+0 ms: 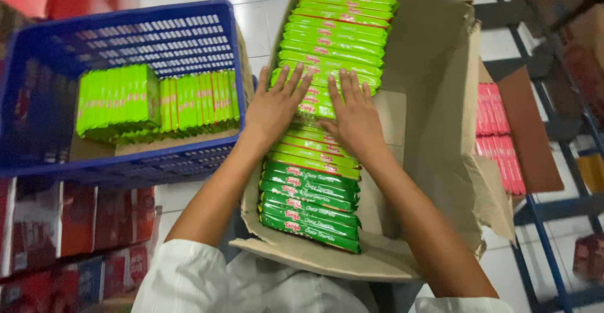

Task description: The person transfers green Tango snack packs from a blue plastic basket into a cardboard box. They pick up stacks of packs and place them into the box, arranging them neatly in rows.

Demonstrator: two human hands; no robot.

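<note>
Big open cardboard box [434, 67] fills the middle of the view, and beside it on the left sits a blue plastic crate [38, 61] with a batch of green packs [157, 102] standing on edge inside, well apart from both hands. Down the left side of the box runs a long row of green wafer packs [314, 187], packed tight on edge, brighter green at the far end, darker near the person. Off to the right, pink packs [497, 137] lie on a shelf. Now the hands: left hand [274, 108] and right hand [355, 118] both lie flat on the middle of the row, fingers spread, palms down, pressing rather than gripping, side by side and just apart
</note>
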